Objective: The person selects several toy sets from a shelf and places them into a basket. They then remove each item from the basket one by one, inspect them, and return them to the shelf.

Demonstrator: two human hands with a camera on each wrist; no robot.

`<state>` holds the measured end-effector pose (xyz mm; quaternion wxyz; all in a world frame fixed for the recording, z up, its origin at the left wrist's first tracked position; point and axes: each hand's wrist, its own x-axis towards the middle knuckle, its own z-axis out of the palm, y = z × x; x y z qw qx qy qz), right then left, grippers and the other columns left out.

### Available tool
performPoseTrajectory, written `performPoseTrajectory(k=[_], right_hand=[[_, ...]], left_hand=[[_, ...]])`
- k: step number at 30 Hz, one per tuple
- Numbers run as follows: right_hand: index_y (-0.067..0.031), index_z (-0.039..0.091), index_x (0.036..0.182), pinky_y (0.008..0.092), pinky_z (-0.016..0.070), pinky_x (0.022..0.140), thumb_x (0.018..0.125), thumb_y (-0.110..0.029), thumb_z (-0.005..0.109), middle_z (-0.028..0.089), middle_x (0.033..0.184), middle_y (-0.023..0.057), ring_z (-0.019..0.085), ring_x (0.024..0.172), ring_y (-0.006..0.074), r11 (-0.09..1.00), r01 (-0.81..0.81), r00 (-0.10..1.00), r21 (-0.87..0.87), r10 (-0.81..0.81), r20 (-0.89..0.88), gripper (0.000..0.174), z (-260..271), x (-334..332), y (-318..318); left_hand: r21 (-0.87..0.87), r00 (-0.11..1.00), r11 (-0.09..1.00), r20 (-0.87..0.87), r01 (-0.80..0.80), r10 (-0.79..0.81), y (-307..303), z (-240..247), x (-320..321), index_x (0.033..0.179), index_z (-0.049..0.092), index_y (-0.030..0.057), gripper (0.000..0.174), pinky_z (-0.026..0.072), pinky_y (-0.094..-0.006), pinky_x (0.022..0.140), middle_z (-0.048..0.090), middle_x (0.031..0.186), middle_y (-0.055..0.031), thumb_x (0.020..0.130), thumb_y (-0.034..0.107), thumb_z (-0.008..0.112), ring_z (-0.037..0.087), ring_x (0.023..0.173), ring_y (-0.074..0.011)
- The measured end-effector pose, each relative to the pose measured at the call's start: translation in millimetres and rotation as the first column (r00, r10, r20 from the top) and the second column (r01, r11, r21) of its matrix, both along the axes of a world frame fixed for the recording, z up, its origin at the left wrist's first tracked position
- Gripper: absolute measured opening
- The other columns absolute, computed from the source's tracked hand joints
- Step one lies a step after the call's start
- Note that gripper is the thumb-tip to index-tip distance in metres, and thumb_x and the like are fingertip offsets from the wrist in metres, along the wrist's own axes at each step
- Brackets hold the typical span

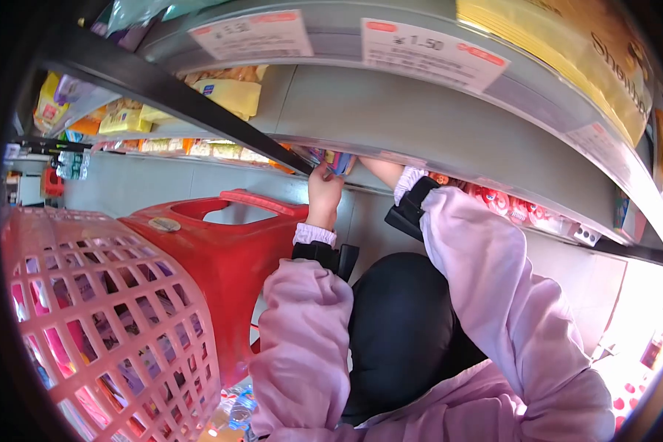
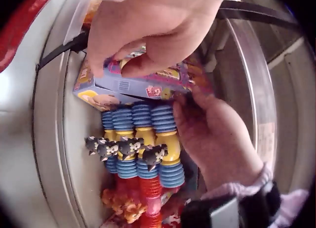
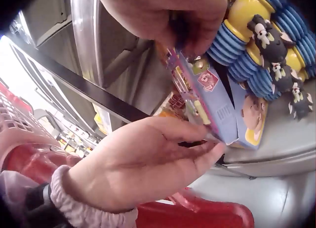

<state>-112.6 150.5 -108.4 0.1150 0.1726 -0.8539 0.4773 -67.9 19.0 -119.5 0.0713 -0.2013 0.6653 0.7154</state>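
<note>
A purple-blue cardboard box (image 2: 143,87) with cartoon pictures and a barcode sits on the low shelf. My left hand (image 3: 153,159) grips one end of it, the thumb along the printed face and the fingers round the corner. At the opposite end, the curled fingers of my right hand (image 2: 217,134) pinch the box's edge. The head view shows my left hand (image 1: 325,193) at the shelf edge, while the shelf above hides most of the right. Right beside the box stand several ribbed blue-and-yellow plastic toys (image 2: 143,122) with black cat figures (image 2: 131,146).
Red toys (image 2: 150,188) with orange figures lie farther along the shelf. A black shelf post (image 1: 221,114) slants by my left hand. Overhead runs a shelf edge with price tags (image 1: 435,53). To my left stands a red and pink basket (image 1: 118,317) holding goods.
</note>
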Motion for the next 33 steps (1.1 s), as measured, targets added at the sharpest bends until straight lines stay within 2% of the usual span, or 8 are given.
performPoseTrajectory(k=[1,6,10,13,22,25,31,33], right_hand=[[-0.0041,0.057,0.088,0.0352,0.0451,0.065,0.084,-0.025,0.050,0.060,0.078,0.0095,0.056,0.072,0.0211,1.000,0.002,1.000,0.026,-0.002,0.004,0.023,2,-2,-1],[-0.0078,0.059,0.089,0.0353,0.0440,0.066,0.085,-0.034,0.046,0.061,0.080,0.0077,0.056,0.072,0.0217,0.993,-0.046,0.964,0.110,0.015,0.265,0.030,6,-2,0],[-0.0043,0.057,0.090,0.0361,0.0442,0.064,0.087,-0.027,0.046,0.060,0.082,0.0101,0.056,0.070,0.0213,0.994,-0.029,0.996,-0.102,0.037,0.079,0.026,4,5,1],[-0.0022,0.056,0.091,0.0361,0.0442,0.067,0.087,-0.021,0.045,0.059,0.084,0.0129,0.056,0.073,0.0239,0.997,-0.062,0.970,0.040,0.051,0.237,0.022,13,3,3],[-0.0017,0.055,0.089,0.0357,0.0432,0.071,0.087,-0.019,0.042,0.058,0.082,0.0137,0.055,0.077,0.0257,0.992,0.032,0.996,0.125,-0.042,0.078,0.022,32,11,2],[-0.0027,0.054,0.087,0.0353,0.0426,0.073,0.088,-0.019,0.041,0.058,0.083,0.0122,0.055,0.079,0.0241,0.993,-0.011,0.959,-0.118,0.044,0.279,0.021,35,11,7],[-0.0025,0.056,0.081,0.0368,0.0438,0.071,0.086,-0.016,0.042,0.059,0.078,0.0127,0.057,0.076,0.0253,0.992,0.077,0.995,-0.096,-0.071,0.067,0.020,26,14,9],[-0.0019,0.057,0.085,0.0389,0.0436,0.073,0.083,-0.012,0.045,0.058,0.084,0.0175,0.056,0.081,0.0297,0.977,0.034,0.991,0.209,-0.060,0.117,0.016,29,18,15]], left_hand=[[-0.052,0.995,0.994,-0.004,0.101,-0.101,-4,-1,-1,0.122,0.035,-0.0111,0.054,0.0410,-0.0251,0.080,0.049,0.111,-0.0134,0.070,-0.011,0.048,0.051,0.094,-0.0187],[-0.003,0.995,0.996,0.052,0.086,-0.086,0,1,6,0.129,0.030,-0.0049,0.061,0.0401,-0.0273,0.085,0.036,0.129,-0.0151,0.071,-0.010,0.047,0.045,0.106,-0.0205],[0.012,0.993,0.994,0.049,0.107,-0.108,-3,-7,4,0.132,0.027,-0.0013,0.063,0.0406,-0.0272,0.085,0.032,0.133,-0.0138,0.073,-0.012,0.046,0.043,0.110,-0.0212],[-0.102,0.997,0.992,-0.022,0.070,-0.072,-5,-14,-1,0.133,0.027,0.0008,0.064,0.0399,-0.0265,0.085,0.033,0.133,-0.0117,0.072,-0.013,0.045,0.042,0.110,-0.0208],[-0.460,0.908,0.871,-0.269,0.172,-0.321,-8,-14,-23,0.120,0.039,-0.0007,0.059,0.0345,-0.0336,0.093,0.047,0.114,-0.0210,0.062,-0.010,0.044,0.044,0.112,-0.0327],[-0.483,0.888,0.860,-0.307,0.166,-0.344,-5,-15,-23,0.118,0.042,-0.0009,0.057,0.0346,-0.0351,0.092,0.048,0.112,-0.0215,0.062,-0.010,0.045,0.044,0.110,-0.0354],[-0.439,0.887,0.887,-0.341,0.143,-0.312,-1,2,-16,0.116,0.045,-0.0014,0.050,0.0386,-0.0347,0.088,0.052,0.109,-0.0203,0.066,-0.007,0.047,0.049,0.105,-0.0335],[-0.507,0.919,0.850,-0.254,0.140,-0.303,-9,-15,-12,0.116,0.044,-0.0010,0.049,0.0401,-0.0282,0.082,0.052,0.106,-0.0125,0.068,-0.008,0.045,0.051,0.095,-0.0215]])
